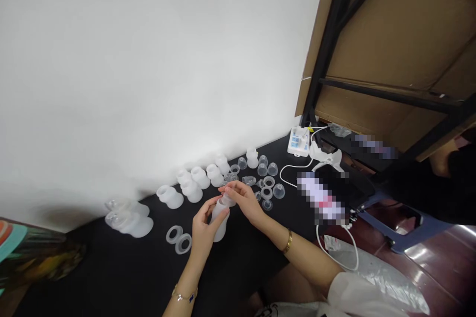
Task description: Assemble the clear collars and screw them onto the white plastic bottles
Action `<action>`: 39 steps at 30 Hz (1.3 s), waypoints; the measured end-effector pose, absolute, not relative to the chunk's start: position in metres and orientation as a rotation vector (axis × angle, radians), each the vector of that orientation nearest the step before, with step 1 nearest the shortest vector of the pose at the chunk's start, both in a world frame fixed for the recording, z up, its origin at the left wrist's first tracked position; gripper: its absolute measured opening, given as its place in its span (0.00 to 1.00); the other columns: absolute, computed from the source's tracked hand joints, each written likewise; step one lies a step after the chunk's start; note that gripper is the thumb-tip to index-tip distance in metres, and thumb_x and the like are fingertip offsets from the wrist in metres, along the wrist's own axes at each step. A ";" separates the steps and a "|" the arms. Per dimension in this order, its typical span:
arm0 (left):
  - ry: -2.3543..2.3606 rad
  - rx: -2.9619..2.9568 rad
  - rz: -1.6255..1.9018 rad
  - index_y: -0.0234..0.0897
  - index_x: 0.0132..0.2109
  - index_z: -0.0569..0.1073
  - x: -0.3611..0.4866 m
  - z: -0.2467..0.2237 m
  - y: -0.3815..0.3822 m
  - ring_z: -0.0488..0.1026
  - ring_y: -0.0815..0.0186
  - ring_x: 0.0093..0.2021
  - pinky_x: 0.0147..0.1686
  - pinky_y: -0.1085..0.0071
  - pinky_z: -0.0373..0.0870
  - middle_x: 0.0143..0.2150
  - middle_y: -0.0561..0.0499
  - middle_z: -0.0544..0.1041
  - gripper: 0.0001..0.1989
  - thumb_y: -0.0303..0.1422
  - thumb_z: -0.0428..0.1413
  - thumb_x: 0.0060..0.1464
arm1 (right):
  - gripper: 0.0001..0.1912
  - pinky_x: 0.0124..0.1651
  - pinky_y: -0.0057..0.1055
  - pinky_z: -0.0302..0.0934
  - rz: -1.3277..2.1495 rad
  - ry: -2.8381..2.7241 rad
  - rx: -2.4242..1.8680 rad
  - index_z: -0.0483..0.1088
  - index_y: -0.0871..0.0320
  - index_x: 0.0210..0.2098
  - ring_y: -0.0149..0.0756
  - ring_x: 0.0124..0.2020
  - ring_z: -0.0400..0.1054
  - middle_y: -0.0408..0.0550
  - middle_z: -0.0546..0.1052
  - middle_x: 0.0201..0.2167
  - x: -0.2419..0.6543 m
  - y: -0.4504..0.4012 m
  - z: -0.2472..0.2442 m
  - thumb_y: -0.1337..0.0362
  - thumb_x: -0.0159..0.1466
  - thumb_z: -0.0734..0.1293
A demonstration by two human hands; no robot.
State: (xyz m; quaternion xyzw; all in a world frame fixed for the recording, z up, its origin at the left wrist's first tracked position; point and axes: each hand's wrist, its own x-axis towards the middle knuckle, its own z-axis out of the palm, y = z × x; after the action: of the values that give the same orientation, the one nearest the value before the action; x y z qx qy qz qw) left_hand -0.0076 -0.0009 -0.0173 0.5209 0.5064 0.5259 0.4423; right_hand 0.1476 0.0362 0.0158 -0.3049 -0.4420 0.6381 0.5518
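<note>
Near the middle of the black table, my left hand (205,228) is wrapped round a translucent white bottle (220,225), which stands roughly upright. My right hand (243,200) pinches a small clear part (229,199) at the bottle's mouth; the fingers partly hide it. Left of my left hand lie two translucent rings (183,243). Several open white bottles (191,189) stand along the wall behind my hands. Beyond my right hand are clear domed caps (278,190) and more rings (267,192).
Bottles with clear tops (130,222) stand at the left, near a large jar (40,252). At the right are a power strip (298,141), white cables, a blurred phone (322,198) and a white stand (327,156). Cardboard on a black frame rises behind them.
</note>
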 end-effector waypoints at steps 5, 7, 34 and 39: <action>1.298 1.328 1.310 0.36 0.52 0.79 -0.007 -0.018 0.001 0.79 0.52 0.52 0.54 0.62 0.74 0.52 0.43 0.82 0.24 0.40 0.68 0.49 | 0.19 0.43 0.35 0.65 1.424 -1.142 -0.762 0.80 0.55 0.37 0.40 0.39 0.74 0.47 0.83 0.39 0.149 0.037 0.015 0.46 0.64 0.70; 1.318 1.352 1.290 0.36 0.52 0.80 -0.007 -0.019 0.001 0.78 0.50 0.53 0.55 0.60 0.73 0.52 0.42 0.82 0.24 0.40 0.69 0.48 | 0.19 0.42 0.34 0.65 1.401 -1.155 -0.762 0.81 0.54 0.37 0.39 0.37 0.73 0.47 0.83 0.38 0.149 0.037 0.013 0.45 0.65 0.69; 1.164 1.132 1.314 0.34 0.46 0.76 0.007 -0.010 0.001 0.80 0.54 0.49 0.52 0.62 0.74 0.47 0.41 0.82 0.24 0.39 0.71 0.44 | 0.25 0.52 0.41 0.64 1.324 -1.266 -0.826 0.81 0.55 0.38 0.45 0.45 0.74 0.50 0.83 0.41 0.149 0.037 0.017 0.41 0.67 0.63; 1.154 1.051 1.335 0.34 0.45 0.76 0.009 -0.004 -0.001 0.80 0.54 0.49 0.51 0.62 0.74 0.46 0.41 0.83 0.25 0.38 0.72 0.41 | 0.25 0.54 0.41 0.63 1.374 -1.269 -0.785 0.80 0.55 0.38 0.45 0.47 0.74 0.49 0.83 0.41 0.149 0.038 0.018 0.41 0.67 0.64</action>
State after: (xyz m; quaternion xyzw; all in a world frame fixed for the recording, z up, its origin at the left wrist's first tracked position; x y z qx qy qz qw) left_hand 0.0089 -0.0006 -0.0044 0.4379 0.4807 0.5563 0.5174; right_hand 0.1491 0.0377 0.0176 -0.3284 -0.5312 0.5753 0.5282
